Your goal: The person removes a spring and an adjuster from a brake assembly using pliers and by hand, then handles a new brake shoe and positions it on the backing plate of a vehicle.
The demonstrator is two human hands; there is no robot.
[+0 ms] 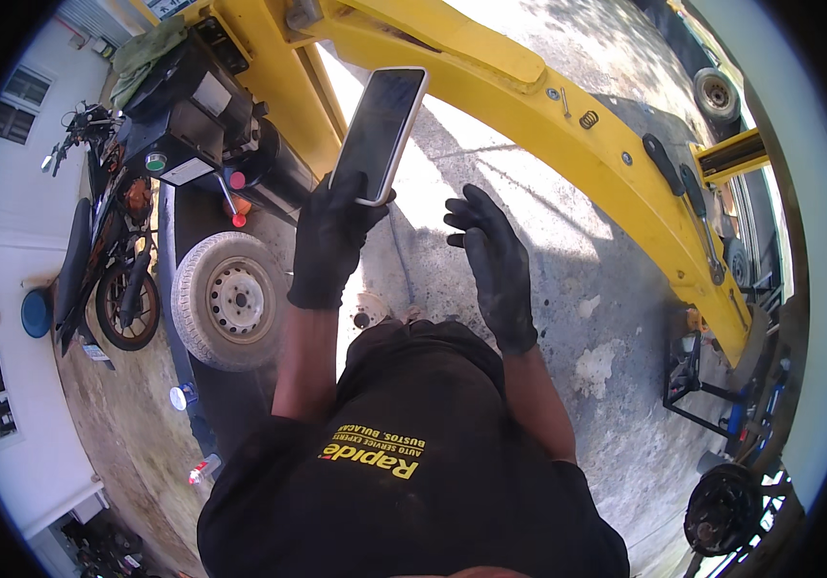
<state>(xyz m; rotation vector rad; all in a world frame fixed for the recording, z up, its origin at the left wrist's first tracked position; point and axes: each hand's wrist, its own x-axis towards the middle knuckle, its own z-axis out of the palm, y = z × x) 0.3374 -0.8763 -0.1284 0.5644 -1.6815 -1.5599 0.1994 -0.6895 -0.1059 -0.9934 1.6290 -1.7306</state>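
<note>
My left hand (328, 239), in a black glove, is closed around the lower end of a smartphone (380, 133). The phone has a pale case and is held up at a slant, its dark screen facing me. To its right, my right hand (500, 275), gloved in black as well, is raised in front of my body. Its fingers are partly bent and apart, and nothing shows in them. Beyond both hands runs a long yellow metal beam (490, 63). On it lie a small coil spring (589, 119), a bolt (565, 103) and black-handled hand tools (663, 162).
Left of me, a wheel with a tire (236, 299) lies beside a black machine (196, 130) with a green button. A motorcycle (110, 250) stands by the white wall (9, 207). At the right are a black metal frame (697, 409) and another wheel (717, 94).
</note>
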